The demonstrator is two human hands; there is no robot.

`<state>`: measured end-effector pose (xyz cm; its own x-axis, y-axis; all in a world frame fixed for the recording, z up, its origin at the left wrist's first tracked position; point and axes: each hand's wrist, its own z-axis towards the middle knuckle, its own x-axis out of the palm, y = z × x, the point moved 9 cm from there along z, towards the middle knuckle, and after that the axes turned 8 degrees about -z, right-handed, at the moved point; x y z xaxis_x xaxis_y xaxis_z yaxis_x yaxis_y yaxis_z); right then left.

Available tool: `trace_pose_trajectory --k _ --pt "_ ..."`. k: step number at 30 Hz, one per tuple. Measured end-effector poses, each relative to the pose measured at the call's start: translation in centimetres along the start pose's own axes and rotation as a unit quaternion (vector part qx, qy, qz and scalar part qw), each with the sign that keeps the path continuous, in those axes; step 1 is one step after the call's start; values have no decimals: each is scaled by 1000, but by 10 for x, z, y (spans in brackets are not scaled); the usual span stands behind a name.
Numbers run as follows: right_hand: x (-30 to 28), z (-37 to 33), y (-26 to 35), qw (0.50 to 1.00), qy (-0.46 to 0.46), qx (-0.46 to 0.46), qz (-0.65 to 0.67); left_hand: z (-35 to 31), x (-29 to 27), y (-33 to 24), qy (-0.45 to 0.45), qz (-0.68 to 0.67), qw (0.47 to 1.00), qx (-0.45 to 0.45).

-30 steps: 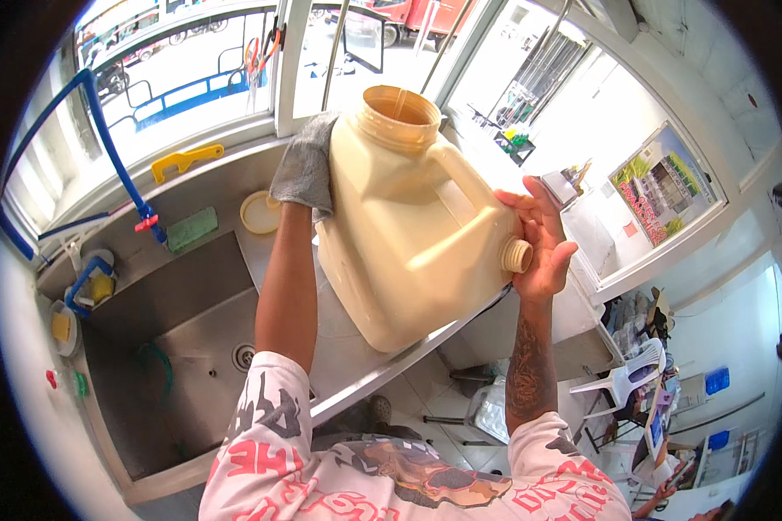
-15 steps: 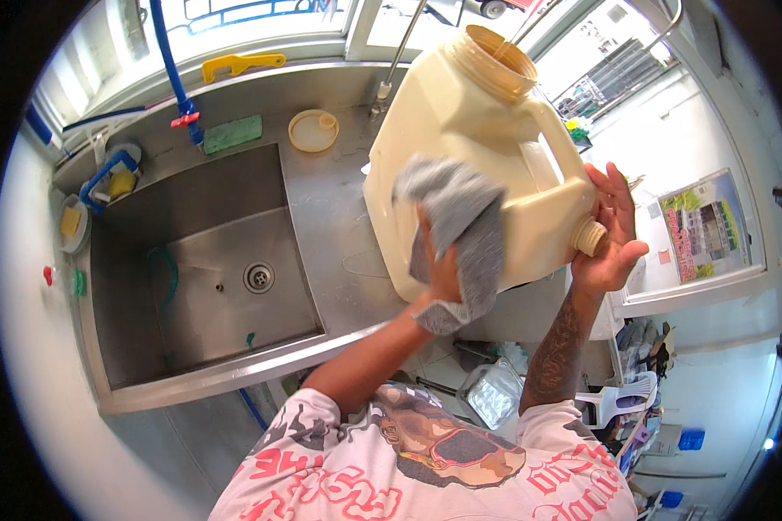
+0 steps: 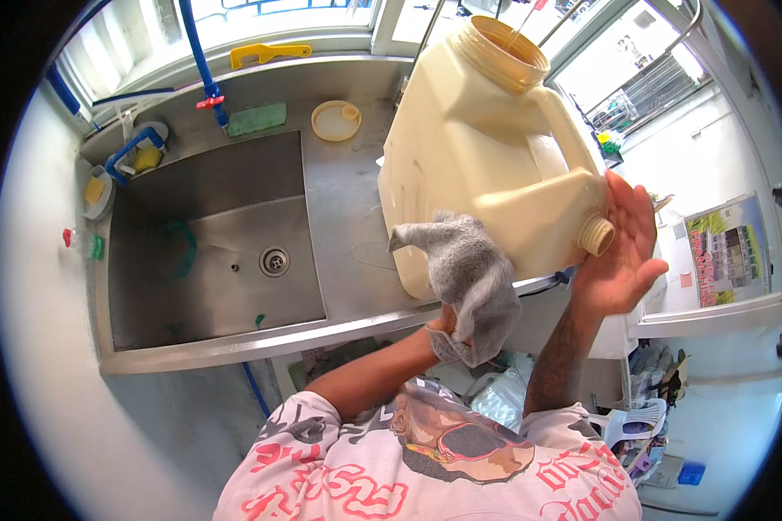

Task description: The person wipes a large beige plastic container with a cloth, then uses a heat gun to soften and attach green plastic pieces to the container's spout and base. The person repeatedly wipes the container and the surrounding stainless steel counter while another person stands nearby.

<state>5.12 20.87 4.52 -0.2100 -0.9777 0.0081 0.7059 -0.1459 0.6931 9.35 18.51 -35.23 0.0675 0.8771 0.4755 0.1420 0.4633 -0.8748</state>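
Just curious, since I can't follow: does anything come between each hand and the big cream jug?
Yes, for the left hand: the grey cloth over it lies between it and the jug. Nothing visible separates the right hand from the jug, beside the small spout.

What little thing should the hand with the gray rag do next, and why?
Maybe the left hand should press the gray rag flat against the tan jug: the rag drapes over that hand, in front of the jug's lower part, while the open right hand is at its other side.
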Motion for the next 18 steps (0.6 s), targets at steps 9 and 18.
trace_pose_trajectory --k 9,18 --pt "146 -112 71 962 94 -255 -27 -101 -469 -118 -350 244 897 -115" --pt "379 -21 -295 873 165 -42 -456 -207 -383 -398 -383 -130 907 118"
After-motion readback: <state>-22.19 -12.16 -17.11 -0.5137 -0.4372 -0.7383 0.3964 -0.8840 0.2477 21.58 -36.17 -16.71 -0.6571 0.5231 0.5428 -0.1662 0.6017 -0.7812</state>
